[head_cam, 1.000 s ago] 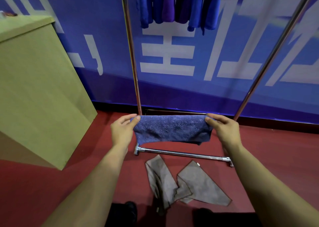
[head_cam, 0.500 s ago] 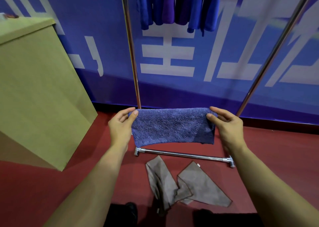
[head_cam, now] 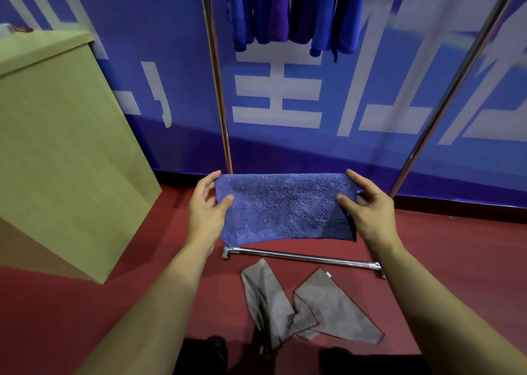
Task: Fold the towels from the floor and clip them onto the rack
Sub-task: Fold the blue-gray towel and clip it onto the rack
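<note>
Head cam, only 1 view so here goes. Blue towel (head_cam: 285,208) is held up flat in front of the chest, stretched between both hands, w/ the long edge on top. Left hand (head_cam: 206,208) pinches the top-left corner, thumb on the near face and fingers behind; right hand (head_cam: 368,208) does the same at the top-right corner. So both grips are clamped on the towel, not loose. Prob held taut like that so the layers line up square before the next fold or before it goes up; it already looks doubled over, tbh.

It hangs in the air just above the rack's (head_cam: 216,89) bottom bar, between the 2 uprights, not touching any of them afaict. Up top, several blue and purple hung towels (head_cam: 293,12) are bunched together, so my guess is this one joins them. Can't see the clips, they're out of frame.

2 grey towels (head_cam: 302,306) lie crumpled on the red floor (head_cam: 456,249) just in front of the bar, overlapping a bit, so they're left to do. Wooden desk (head_cam: 57,146) sits off to the left, not involved.
</note>
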Tool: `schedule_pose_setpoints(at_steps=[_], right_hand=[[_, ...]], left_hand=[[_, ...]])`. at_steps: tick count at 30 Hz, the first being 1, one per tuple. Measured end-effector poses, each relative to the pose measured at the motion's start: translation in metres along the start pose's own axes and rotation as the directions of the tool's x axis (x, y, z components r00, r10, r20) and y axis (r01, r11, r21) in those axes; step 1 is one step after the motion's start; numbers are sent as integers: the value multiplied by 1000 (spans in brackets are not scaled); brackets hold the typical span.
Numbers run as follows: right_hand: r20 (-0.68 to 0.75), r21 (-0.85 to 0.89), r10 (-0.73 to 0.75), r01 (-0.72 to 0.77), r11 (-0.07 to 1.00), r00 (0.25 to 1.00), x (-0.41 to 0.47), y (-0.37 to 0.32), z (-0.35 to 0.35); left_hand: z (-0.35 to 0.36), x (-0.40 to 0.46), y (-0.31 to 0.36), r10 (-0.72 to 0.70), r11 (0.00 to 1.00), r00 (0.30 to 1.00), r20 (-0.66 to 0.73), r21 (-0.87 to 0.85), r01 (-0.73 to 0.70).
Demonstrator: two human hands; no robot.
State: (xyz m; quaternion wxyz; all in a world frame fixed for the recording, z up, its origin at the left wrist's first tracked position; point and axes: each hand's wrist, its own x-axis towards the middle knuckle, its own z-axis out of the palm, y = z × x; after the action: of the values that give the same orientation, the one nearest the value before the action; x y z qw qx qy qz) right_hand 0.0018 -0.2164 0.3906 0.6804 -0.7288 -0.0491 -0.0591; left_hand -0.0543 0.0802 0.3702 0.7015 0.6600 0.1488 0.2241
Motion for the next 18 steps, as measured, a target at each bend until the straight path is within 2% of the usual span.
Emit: schedule_pose_setpoints(at_steps=[5, 11, 14, 18], right_hand=[[13, -26, -2, 2, 1000, 1000, 1, 3, -3], [82, -157, -71, 83, 984, 994, 6, 14, -8], [46, -245, -152, 159, 957, 987, 7, 16, -6], [-10, -352, -171, 157, 923, 985, 12, 20, -7]], left_hand=[[-3, 2, -8, -13, 998, 997, 73, 58, 9], [0, 2, -8, 7, 996, 997, 77, 85, -13], [-1, 4, -9, -5, 995, 998, 56, 100, -1], [0, 3, -10, -97, 994, 993, 61, 52, 94]])
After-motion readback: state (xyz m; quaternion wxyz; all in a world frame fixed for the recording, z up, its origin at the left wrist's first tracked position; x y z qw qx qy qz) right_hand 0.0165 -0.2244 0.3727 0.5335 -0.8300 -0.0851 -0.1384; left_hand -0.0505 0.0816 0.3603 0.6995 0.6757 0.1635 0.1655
